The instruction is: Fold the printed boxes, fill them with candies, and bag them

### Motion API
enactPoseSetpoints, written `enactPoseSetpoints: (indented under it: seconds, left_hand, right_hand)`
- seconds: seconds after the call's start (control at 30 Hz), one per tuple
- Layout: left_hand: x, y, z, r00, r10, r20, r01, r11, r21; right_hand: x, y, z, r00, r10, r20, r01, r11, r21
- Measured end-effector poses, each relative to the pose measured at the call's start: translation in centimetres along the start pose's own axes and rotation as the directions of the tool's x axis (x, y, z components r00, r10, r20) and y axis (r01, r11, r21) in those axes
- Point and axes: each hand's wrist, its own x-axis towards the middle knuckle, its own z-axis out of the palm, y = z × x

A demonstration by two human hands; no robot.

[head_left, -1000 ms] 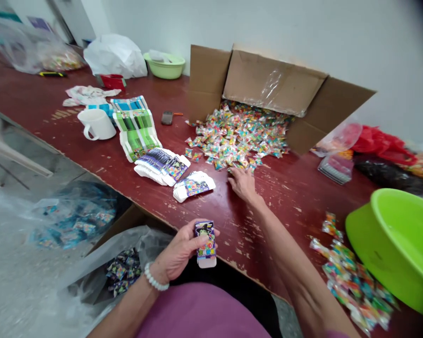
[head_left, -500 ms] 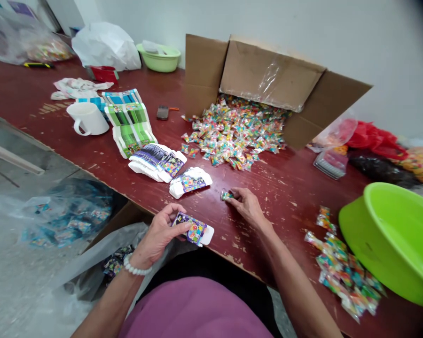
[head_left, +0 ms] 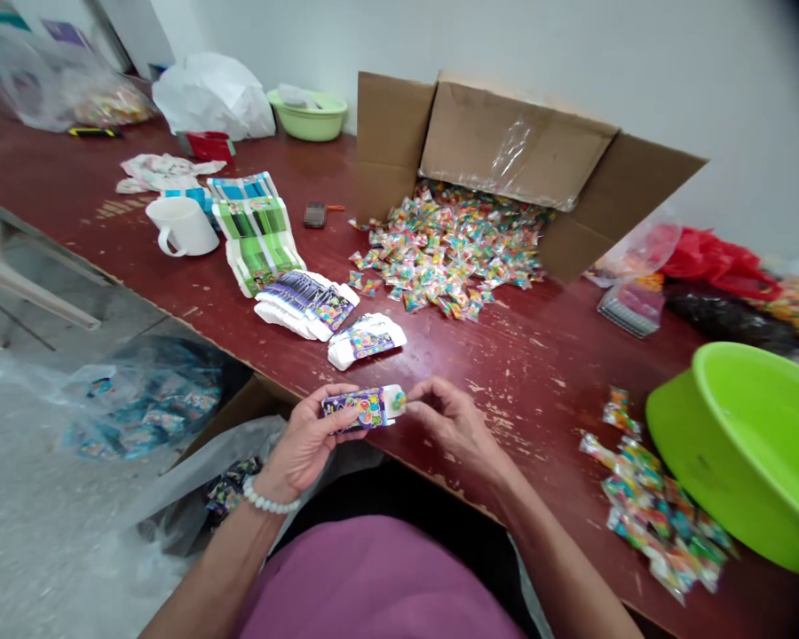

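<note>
My left hand (head_left: pixel 310 435) has its grip pinching the box (head_left: pixel 356 410), open end at 3 o'clock, by the worktop's (head_left: pixel 539 355) near edge. My right hand (head_left: pixel 451 419) has its grip pinching a candy (head_left: pixel 398 402) at that end. From the box: candy pile (head_left: pixel 459 253) at 1, tub (head_left: pixel 725 461) at 3.

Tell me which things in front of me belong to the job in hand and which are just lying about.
Apparently in the job:
- small purple box, in the left hand
- wrapped packet, in the right hand at the box's open end
- heap of packets
- flattened purple cartons

Seemingly just lying about:
- white mug
- crumpled cloth
- pale green basin
</note>
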Motion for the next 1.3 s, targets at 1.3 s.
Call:
enactPoseSetpoints:
  seconds: [1.3]
  left_hand:
    - [-0.9,-2.6,3.9,0.977,-0.064,0.202,0.072,0.997,-0.033]
  right_hand:
    - [-1.3,-1.4,2.6,0.952,0.233,0.197,-0.304,0.672,0.676]
